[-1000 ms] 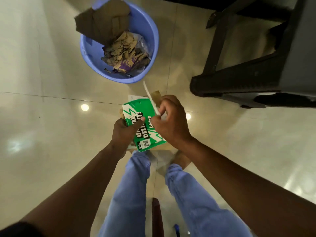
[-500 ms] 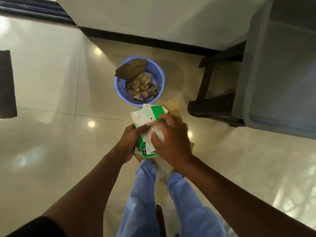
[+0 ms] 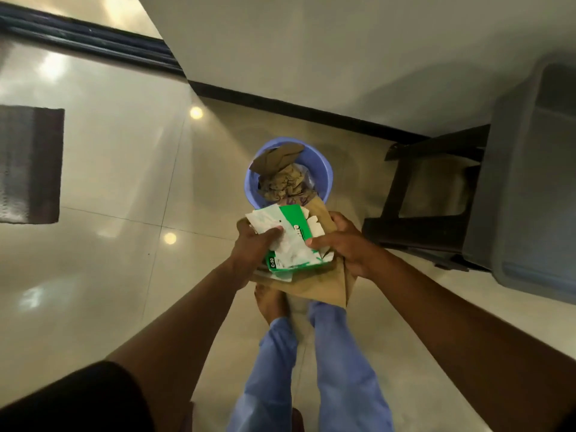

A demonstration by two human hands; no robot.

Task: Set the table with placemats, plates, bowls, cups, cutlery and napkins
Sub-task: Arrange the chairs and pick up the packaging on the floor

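I stand over a shiny tiled floor and hold a bundle of packaging at waist height. A green and white carton (image 3: 297,226) lies on top of it. My left hand (image 3: 254,247) grips the bundle's left side, its thumb pressing a white wrapper (image 3: 288,249) against the carton. My right hand (image 3: 346,244) grips the right side, thumb on the carton and fingers under a flat brown paper bag (image 3: 314,285) beneath it. No plates, cups or cutlery are in view.
A blue plastic bin (image 3: 325,173) stuffed with brown paper and cardboard stands on the floor just beyond my hands. A dark table leg frame (image 3: 402,194) and a grey tabletop (image 3: 526,182) are at the right. A dark mat (image 3: 31,165) lies at the left.
The view has pulled back and tilted up, so the bin looks smaller and farther. My right hand has moved from the top of the carton to the bundle's right side, uncovering the brown paper bag.
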